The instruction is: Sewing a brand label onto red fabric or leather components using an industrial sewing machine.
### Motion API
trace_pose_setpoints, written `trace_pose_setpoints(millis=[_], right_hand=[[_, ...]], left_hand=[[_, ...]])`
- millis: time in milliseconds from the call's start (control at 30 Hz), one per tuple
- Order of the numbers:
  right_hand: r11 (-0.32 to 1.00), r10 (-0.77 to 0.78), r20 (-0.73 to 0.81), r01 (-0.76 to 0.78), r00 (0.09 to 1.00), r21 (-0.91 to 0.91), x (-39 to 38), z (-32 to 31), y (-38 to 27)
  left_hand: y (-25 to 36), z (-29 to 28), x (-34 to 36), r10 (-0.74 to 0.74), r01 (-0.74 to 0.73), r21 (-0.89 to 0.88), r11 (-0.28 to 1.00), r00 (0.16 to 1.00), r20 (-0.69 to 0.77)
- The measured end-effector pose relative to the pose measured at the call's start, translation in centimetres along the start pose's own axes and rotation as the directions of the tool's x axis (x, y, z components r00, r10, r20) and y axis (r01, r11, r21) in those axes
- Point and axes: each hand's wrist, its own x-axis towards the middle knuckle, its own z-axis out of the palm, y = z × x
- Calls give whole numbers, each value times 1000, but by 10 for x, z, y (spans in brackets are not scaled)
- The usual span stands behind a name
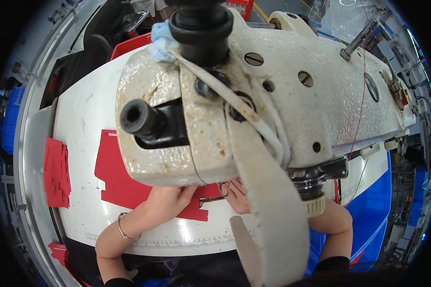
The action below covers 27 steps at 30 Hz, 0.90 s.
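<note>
A white sewing machine head (273, 57) with black fittings fills the upper middle and hides the work beneath it. Red fabric (122, 167) lies flat on the white worktable under it. My left hand (170, 203) touches the fabric at the machine's lower left, its fingertips hidden by the housing. My right hand (237, 198) is just right of a small metal loop (224, 189), partly behind a hanging pale strap (277, 220); what either hand grips, if anything, is hidden. A stack of red pieces (56, 174) lies at the left.
The worktable (81, 115) has a printed scale along its near edge. Blue bins (366, 210) stand at the right, another blue bin (12, 119) at the far left, and red bins (122, 48) behind the machine. More red pieces (60, 253) show at the lower left.
</note>
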Motion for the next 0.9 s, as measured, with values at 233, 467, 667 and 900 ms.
trace_pose_setpoints(millis=[233,467,667,900], right_hand=[[944,-329,270,317,905,91,24,-23,8],[908,-401,246,418,883,-20,27,-24,11],[955,-291,263,263,920,138,26,-25,9],[946,-325,276,309,905,101,25,-25,10]], left_hand=[[2,-4,-2,-34,31,76,997,999,35],[8,-6,-1,-55,51,88,995,998,40],[6,-7,0,-5,1,95,995,999,37],[5,-4,-1,-18,12,112,994,999,47]])
